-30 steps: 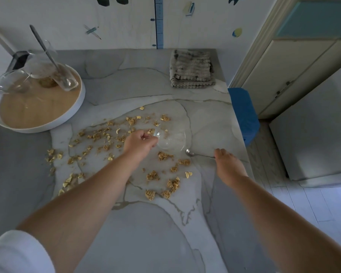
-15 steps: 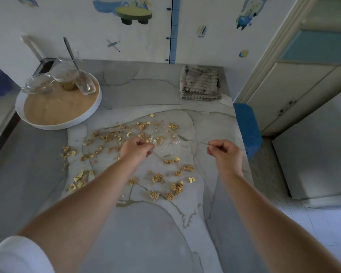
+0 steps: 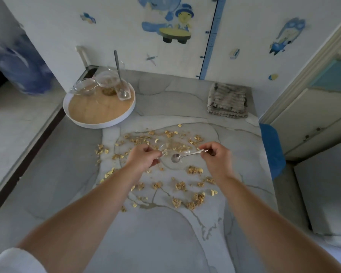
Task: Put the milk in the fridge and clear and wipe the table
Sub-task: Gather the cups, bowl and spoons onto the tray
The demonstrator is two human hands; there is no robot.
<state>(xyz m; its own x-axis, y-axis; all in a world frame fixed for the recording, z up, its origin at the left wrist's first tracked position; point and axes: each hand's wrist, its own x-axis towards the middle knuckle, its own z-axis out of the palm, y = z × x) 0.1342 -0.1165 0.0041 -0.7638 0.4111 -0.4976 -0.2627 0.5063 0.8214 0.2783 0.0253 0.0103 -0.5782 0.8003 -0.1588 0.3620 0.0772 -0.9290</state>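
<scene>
Now the right hand (image 3: 218, 161) pinches the spoon (image 3: 182, 155) over the glass bowl (image 3: 175, 156), apparently lifted by the left hand's (image 3: 144, 160) fingers.

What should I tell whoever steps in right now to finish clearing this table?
Left hand: grip on the near rim of the glass bowl.
Right hand: pinching the handle of the spoon, its head over the bowl.
Round tray at far left holds glassware and another spoon.
Folded cloth lies unused at the far right of the table.
No milk in view.
Left: move bowl and spoon off, gather the cereal crumbs, wipe with the cloth.
</scene>
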